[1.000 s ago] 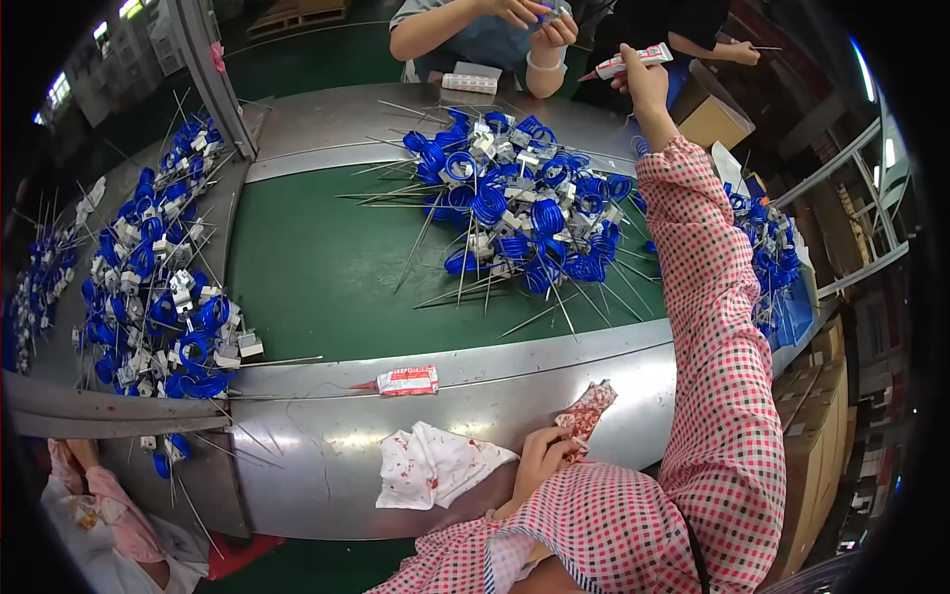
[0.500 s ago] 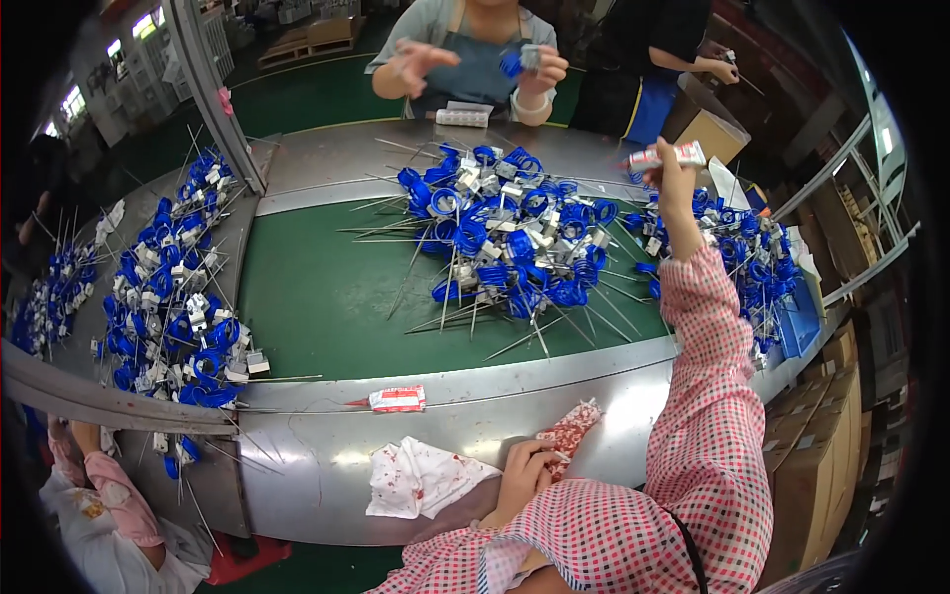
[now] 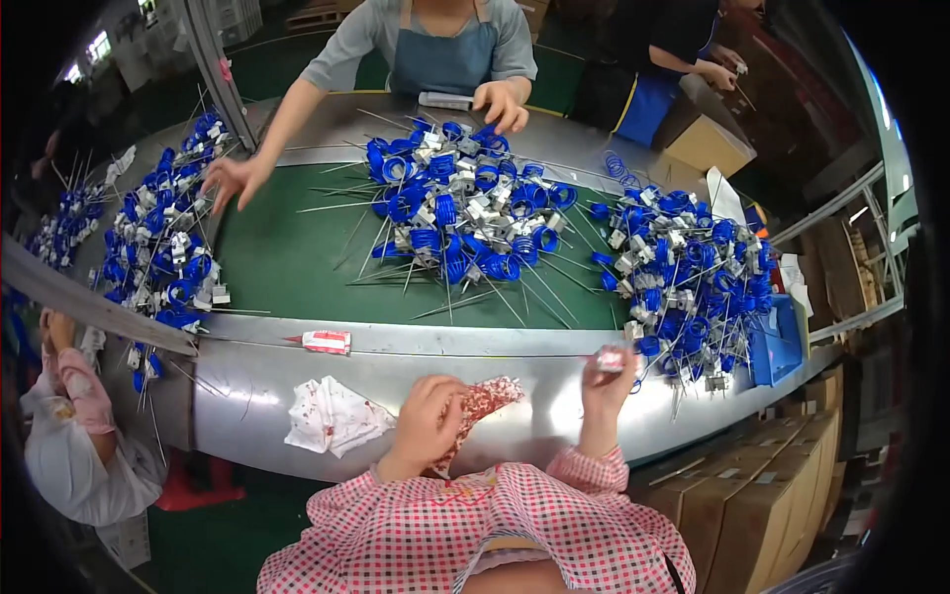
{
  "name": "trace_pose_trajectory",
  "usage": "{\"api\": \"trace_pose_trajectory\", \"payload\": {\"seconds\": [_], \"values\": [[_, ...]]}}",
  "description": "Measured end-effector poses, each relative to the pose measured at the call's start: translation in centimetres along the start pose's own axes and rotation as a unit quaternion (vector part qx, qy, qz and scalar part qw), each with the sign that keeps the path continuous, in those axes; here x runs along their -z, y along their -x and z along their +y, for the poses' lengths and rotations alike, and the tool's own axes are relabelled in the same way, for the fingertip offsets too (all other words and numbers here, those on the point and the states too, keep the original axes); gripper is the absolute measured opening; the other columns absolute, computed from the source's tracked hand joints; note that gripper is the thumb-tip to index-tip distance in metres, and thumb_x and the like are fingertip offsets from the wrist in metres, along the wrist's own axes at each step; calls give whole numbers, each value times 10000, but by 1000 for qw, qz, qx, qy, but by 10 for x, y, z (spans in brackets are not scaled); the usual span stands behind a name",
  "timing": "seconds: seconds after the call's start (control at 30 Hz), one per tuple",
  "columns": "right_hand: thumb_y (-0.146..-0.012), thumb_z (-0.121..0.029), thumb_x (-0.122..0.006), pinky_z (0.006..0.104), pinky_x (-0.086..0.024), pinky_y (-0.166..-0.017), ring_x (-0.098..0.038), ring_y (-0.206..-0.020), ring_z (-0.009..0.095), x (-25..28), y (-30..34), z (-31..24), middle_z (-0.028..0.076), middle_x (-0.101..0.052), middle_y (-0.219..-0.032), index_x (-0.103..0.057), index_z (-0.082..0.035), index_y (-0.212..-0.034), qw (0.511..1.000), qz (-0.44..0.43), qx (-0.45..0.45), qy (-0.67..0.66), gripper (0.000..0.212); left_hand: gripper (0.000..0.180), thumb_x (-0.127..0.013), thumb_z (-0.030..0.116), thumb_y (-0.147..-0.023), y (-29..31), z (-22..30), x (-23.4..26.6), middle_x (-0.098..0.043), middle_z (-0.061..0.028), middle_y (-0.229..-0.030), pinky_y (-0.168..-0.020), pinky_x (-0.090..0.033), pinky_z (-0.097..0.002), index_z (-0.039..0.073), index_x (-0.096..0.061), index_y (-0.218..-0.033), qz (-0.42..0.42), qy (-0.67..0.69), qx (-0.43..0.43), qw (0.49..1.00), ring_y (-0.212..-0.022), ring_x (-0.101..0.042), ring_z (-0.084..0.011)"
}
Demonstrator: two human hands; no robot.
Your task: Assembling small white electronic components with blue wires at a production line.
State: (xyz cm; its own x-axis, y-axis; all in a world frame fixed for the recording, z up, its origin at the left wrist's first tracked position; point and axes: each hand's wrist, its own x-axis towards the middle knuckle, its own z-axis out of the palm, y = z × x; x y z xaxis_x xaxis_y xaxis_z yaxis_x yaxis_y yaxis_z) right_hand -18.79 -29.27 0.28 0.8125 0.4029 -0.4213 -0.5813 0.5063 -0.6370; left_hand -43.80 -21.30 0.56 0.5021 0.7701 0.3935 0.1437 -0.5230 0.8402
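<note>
1 red-specked cloth (image 3: pixel 492 397) in l hand (image 3: pixel 427 424), tube (image 3: pixel 611 358) in r hand (image 3: pixel 602 396)

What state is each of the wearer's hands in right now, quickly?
Left hand: closed on the red-speckled cloth above the metal edge.
Right hand: closed, holding the white-and-red tube.

Smock (image 3: pixel 416 525), pink-and-black check on white; cloth (image 3: pixel 490 397), mottled red and white; tube (image 3: pixel 611 359), red-and-white; coils (image 3: pixel 426 242), blue.
</note>
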Motion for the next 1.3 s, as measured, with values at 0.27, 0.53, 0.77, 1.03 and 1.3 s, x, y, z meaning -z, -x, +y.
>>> {"api": "trace_pose_trajectory", "payload": {"seconds": [0.27, 0.53, 0.77, 1.03, 1.3], "values": [[-824, -238, -483, 224, -227, -347, -288, -349, 98, 32, -3, 38, 0, -422, -558, -472, -100, -701, 969, -86, -212, -93, 185, 97, -488, -46, -743, -45, 5, 3, -563, -140, -827, -670, -443, -315, -18, -546, -815, 55, -66, 15, 996, -766, -560, -277], [-819, -212, -481, 235, -222, -344, -283, -365, 97, 7, -23, 28, 1, -403, -559, -461, -89, -705, 972, -136, -180, -62, 169, 89, -502, -38, -740, -59, 2, -18, -564, -136, -810, -665, -444, -325, -14, -547, -814, -9, -63, -16, 998, -757, -561, -285], [-812, -212, -490, 231, -223, -348, -287, -366, 95, 11, -22, 29, -3, -414, -561, -470, -95, -702, 975, -105, -182, -70, 162, 89, -506, -28, -737, -50, -6, -27, -556, -135, -809, -663, -442, -325, -16, -545, -817, -47, -59, -3, 997, -756, -559, -285], [-806, -210, -480, 226, -244, -344, -303, -375, 103, 11, -17, 30, 3, -428, -571, -462, -111, -698, 975, -99, -191, -51, 148, 91, -499, -9, -744, -45, -11, -26, -553, -134, -812, -659, -442, -328, -11, -544, -822, -63, -66, 2, 996, -762, -555, -294], [-807, -212, -486, 226, -245, -343, -299, -376, 103, 14, -19, 31, 5, -427, -568, -466, -110, -702, 976, -103, -187, -54, 148, 96, -497, 0, -744, -42, -16, -27, -554, -132, -824, -663, -443, -334, -7, -540, -829, -82, -72, 13, 994, -769, -555, -297]]}}
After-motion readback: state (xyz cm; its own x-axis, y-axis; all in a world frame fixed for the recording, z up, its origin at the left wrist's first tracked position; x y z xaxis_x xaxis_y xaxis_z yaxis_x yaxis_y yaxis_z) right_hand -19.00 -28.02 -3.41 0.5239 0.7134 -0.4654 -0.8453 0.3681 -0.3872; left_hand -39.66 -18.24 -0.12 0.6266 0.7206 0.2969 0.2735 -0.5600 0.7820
